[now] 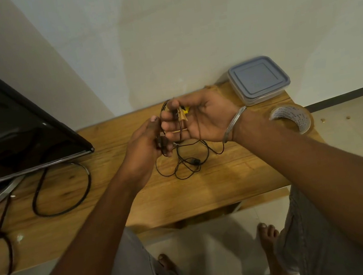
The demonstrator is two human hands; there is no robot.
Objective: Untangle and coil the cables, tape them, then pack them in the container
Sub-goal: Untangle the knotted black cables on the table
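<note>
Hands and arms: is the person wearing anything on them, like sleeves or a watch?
No sleeves show: the left forearm and right forearm are bare. The right wrist wears a thin, round, silver metal bangle. No ring or watch shows on the left hand or the right hand.

Worn on the head, just behind the worktop's [229,177] near edge. Faces forward and steeply down, wide-angle, with straight lines bowed toward the borders. Close: left hand [145,143] and right hand [201,117] at mid-frame, both forearms filling the lower half. Reaches the far edge against the wall [205,26], and the floor [215,239] directly below.
</note>
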